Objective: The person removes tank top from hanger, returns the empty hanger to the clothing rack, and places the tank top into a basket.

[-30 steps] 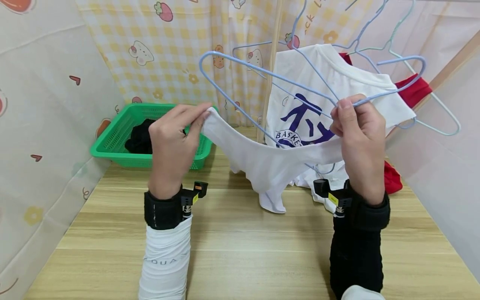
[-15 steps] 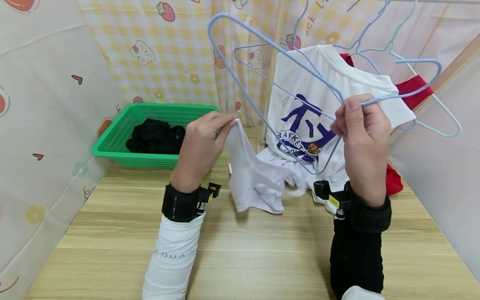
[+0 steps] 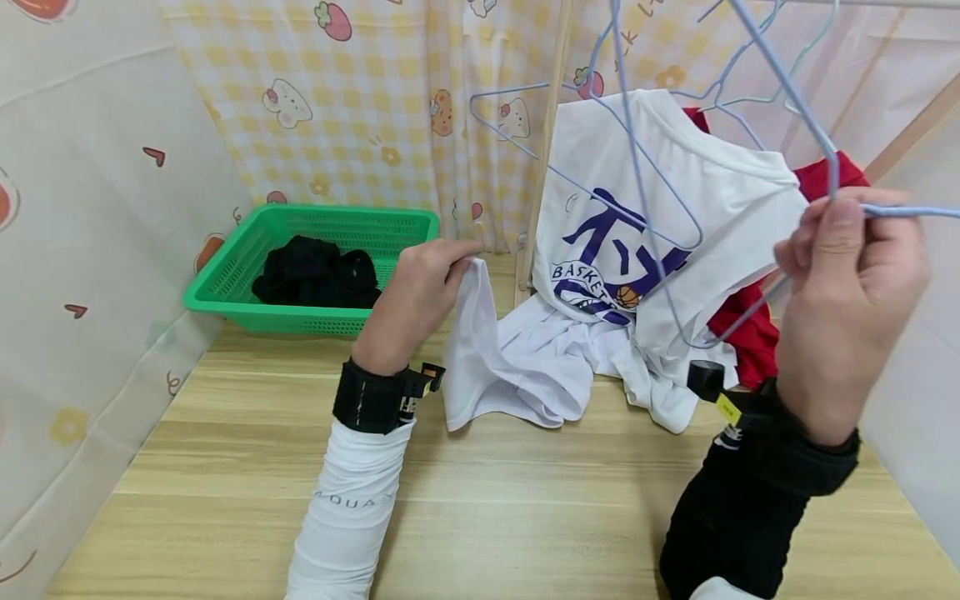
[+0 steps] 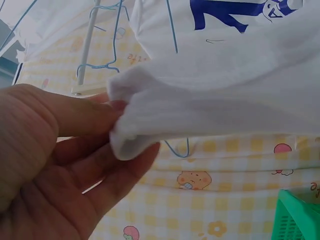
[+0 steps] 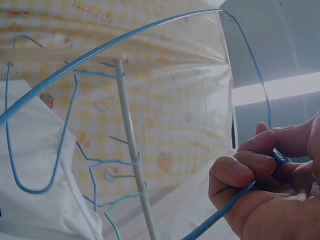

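Note:
My left hand (image 3: 408, 300) pinches the upper edge of a white garment (image 3: 480, 375) between thumb and fingers. The lower part of the garment lies bunched on the table, in front of other white cloth. In the left wrist view, the folded edge of the white garment (image 4: 210, 107) sits between my fingertips, and its full shape is hidden by folds. Off to the right, my right hand (image 3: 855, 308) grips a blue wire clothes hanger (image 3: 786, 79) below its hook. The right wrist view shows the fingers curled around the hanger (image 5: 120, 43), which carries no clothing.
A white basketball shirt (image 3: 675, 150) and a red garment (image 3: 750, 342) hang on the wooden rack (image 3: 550, 150). Another blue hanger (image 3: 510, 146) hangs before the shirt. A green basket (image 3: 225, 292) with black clothing (image 3: 315, 275) stands at the back left of the wooden table (image 3: 525, 517).
The garment's right end has come away from my right hand and dropped to the table. My right hand has carried the hanger rightward and turned it; my left hand has moved right.

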`<action>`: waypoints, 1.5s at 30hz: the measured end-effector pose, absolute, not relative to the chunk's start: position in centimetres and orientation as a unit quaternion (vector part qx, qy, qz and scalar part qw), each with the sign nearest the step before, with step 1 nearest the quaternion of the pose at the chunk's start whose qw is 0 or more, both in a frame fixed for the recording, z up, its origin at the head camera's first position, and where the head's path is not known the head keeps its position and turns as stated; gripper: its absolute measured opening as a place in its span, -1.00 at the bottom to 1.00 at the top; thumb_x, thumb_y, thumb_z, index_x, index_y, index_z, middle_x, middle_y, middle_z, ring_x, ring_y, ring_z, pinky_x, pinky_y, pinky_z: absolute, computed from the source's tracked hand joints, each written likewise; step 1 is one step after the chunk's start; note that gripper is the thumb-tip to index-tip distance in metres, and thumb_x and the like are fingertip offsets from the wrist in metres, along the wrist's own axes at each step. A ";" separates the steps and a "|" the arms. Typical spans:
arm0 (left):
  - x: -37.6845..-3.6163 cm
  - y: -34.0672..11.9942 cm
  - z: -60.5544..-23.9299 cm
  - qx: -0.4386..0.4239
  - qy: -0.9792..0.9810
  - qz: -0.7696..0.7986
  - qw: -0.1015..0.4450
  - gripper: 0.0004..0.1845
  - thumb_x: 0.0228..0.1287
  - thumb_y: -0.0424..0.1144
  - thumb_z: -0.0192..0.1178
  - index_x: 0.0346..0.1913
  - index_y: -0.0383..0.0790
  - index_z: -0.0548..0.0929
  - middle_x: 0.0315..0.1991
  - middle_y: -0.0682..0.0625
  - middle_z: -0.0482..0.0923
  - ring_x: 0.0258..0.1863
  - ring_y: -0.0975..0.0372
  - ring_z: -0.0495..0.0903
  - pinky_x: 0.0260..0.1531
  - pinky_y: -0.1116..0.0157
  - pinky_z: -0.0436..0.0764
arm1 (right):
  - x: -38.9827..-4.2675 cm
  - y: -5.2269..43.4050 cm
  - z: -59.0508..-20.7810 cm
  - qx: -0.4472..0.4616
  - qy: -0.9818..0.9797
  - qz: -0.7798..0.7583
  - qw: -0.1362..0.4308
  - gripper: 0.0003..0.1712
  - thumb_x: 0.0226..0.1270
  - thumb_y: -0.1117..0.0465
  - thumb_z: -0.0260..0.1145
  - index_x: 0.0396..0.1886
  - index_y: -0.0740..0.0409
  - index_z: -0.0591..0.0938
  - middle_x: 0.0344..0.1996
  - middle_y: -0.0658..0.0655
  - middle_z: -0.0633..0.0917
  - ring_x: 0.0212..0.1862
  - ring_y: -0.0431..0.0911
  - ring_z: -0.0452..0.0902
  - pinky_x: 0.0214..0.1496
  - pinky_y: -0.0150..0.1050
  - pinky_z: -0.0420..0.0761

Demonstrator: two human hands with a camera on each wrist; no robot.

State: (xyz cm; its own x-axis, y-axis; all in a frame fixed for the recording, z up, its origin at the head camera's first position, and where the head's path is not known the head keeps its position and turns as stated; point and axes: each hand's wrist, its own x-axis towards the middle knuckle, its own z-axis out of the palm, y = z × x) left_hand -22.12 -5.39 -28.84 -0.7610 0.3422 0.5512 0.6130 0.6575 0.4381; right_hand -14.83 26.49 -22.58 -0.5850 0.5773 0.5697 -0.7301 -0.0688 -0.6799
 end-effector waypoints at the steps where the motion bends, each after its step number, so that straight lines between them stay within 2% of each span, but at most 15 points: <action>1: -22.2 -5.4 -28.9 -0.270 -0.888 -0.310 0.207 -0.73 0.59 -0.49 0.19 0.17 -0.36 0.80 0.07 -0.24 0.81 0.08 0.01 0.80 0.08 0.12 0.78 | -14.6 26.9 -22.5 0.057 -0.517 0.721 0.458 -0.91 0.60 0.35 0.31 -0.19 0.30 0.66 -0.35 0.22 0.55 -0.36 -0.03 0.29 -0.25 -0.37 0.54; 6: -22.3 -5.4 -28.9 -0.272 -0.898 -0.299 0.174 -0.73 0.58 -0.52 0.18 0.16 -0.40 0.78 0.00 -0.26 0.81 0.00 0.02 0.79 -0.02 0.12 0.78 | -14.0 29.0 -22.5 -0.086 -0.583 0.638 0.495 -0.85 0.64 0.19 0.30 0.00 0.11 0.75 -0.25 0.06 0.61 -0.26 -0.14 0.39 0.02 -0.40 0.58; 11: -22.3 -5.4 -28.9 -0.273 -0.901 -0.295 0.161 -0.73 0.57 -0.54 0.16 0.15 -0.41 0.78 -0.02 -0.24 0.81 -0.05 0.03 0.77 -0.06 0.13 0.76 | -13.9 30.6 -22.7 -0.229 -0.673 0.498 0.495 -0.70 0.69 -0.04 0.21 0.16 -0.17 0.79 -0.20 -0.23 0.57 -0.13 -0.30 0.38 0.11 -0.50 0.47; 14: -22.2 -5.5 -28.9 -0.272 -0.904 -0.291 0.155 -0.72 0.59 -0.52 0.15 0.17 -0.39 0.79 0.01 -0.23 0.80 -0.08 0.05 0.75 -0.08 0.14 0.75 | -14.0 31.2 -23.0 -0.247 -0.703 0.435 0.506 -0.67 0.70 -0.10 0.17 0.19 -0.23 0.78 -0.15 -0.39 0.56 -0.04 -0.37 0.37 0.23 -0.47 0.42; 16: -22.1 -5.5 -28.9 -0.269 -0.906 -0.292 0.148 -0.71 0.60 -0.51 0.16 0.20 -0.37 0.78 0.05 -0.23 0.80 -0.09 0.06 0.75 -0.08 0.14 0.76 | -14.3 31.3 -23.2 -0.237 -0.709 0.423 0.512 -0.67 0.71 -0.10 0.17 0.21 -0.23 0.76 -0.11 -0.41 0.60 0.00 -0.40 0.38 0.30 -0.45 0.41; 19: -22.0 -5.5 -28.8 -0.259 -0.909 -0.298 0.135 -0.71 0.61 -0.47 0.18 0.23 -0.36 0.76 0.07 -0.22 0.79 -0.09 0.07 0.75 -0.07 0.15 0.77 | -14.9 31.3 -23.2 -0.231 -0.711 0.437 0.500 -0.76 0.71 -0.09 0.20 0.16 -0.28 0.72 -0.08 -0.41 0.64 0.01 -0.42 0.41 0.27 -0.45 0.40; 22: -21.9 -5.5 -28.7 -0.249 -0.911 -0.307 0.121 -0.70 0.62 -0.41 0.19 0.26 -0.34 0.75 0.07 -0.20 0.78 -0.07 0.08 0.75 -0.04 0.14 0.77 | -15.7 31.2 -23.3 -0.205 -0.714 0.452 0.494 -0.90 0.70 0.00 0.23 -0.01 -0.28 0.68 -0.15 -0.37 0.64 -0.08 -0.41 0.45 0.12 -0.45 0.41; 26: -21.7 -5.6 -28.7 -0.245 -0.911 -0.312 0.109 -0.69 0.65 -0.34 0.20 0.29 -0.33 0.74 0.06 -0.18 0.77 -0.06 0.08 0.76 -0.03 0.13 0.76 | -16.8 30.8 -23.7 -0.164 -0.741 0.428 0.491 -0.83 0.68 0.06 0.23 -0.05 -0.13 0.75 -0.26 -0.37 0.58 -0.21 -0.39 0.42 -0.05 -0.47 0.39; 29: -21.7 -5.6 -28.6 -0.246 -0.911 -0.313 0.105 -0.69 0.66 -0.32 0.19 0.28 -0.33 0.74 0.06 -0.17 0.77 -0.06 0.09 0.76 -0.04 0.14 0.76 | -17.5 30.3 -24.0 -0.141 -0.770 0.401 0.476 -0.72 0.68 0.04 0.23 0.07 0.02 0.80 -0.29 -0.42 0.52 -0.24 -0.43 0.41 -0.08 -0.48 0.38; 33: -21.7 -5.7 -28.6 -0.246 -0.912 -0.312 0.102 -0.69 0.67 -0.29 0.19 0.29 -0.32 0.74 0.07 -0.16 0.78 -0.07 0.09 0.76 -0.07 0.14 0.75 | -18.4 29.5 -24.3 -0.102 -0.797 0.384 0.454 -0.75 0.68 0.14 0.15 -0.02 -0.03 0.76 -0.37 -0.51 0.49 -0.29 -0.49 0.36 -0.15 -0.48 0.31; 36: -21.6 -5.8 -28.6 -0.246 -0.912 -0.311 0.100 -0.68 0.68 -0.28 0.18 0.29 -0.32 0.73 0.08 -0.16 0.77 -0.08 0.10 0.76 -0.09 0.15 0.75 | -19.0 28.8 -24.5 -0.086 -0.814 0.373 0.438 -0.69 0.67 0.21 0.06 -0.06 0.03 0.76 -0.40 -0.53 0.45 -0.29 -0.52 0.31 -0.14 -0.48 0.25; 40: -21.5 -6.0 -28.5 -0.245 -0.913 -0.312 0.099 -0.68 0.68 -0.27 0.17 0.30 -0.31 0.73 0.08 -0.16 0.77 -0.06 0.09 0.76 -0.08 0.14 0.76 | -19.6 27.7 -24.6 -0.073 -0.827 0.371 0.415 -0.61 0.72 0.22 0.02 0.10 0.26 0.75 -0.30 -0.42 0.51 -0.20 -0.51 0.34 -0.04 -0.50 0.30; 45: -21.3 -6.3 -28.3 -0.241 -0.911 -0.319 0.101 -0.69 0.69 -0.25 0.17 0.28 -0.29 0.75 0.07 -0.14 0.77 -0.03 0.10 0.76 -0.05 0.14 0.76 | -20.0 26.8 -24.7 -0.056 -0.828 0.375 0.413 -0.60 0.73 0.26 0.00 0.14 0.34 0.73 -0.25 -0.34 0.52 -0.16 -0.49 0.36 -0.01 -0.49 0.33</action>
State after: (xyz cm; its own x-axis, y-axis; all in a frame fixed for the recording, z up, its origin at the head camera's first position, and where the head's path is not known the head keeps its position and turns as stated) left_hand -21.35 -6.35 -28.35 -0.8638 0.3745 0.3369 0.5029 0.6807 0.5327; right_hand -20.05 26.79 -24.67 -0.6530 0.4019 0.6419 -0.2174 0.7124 -0.6672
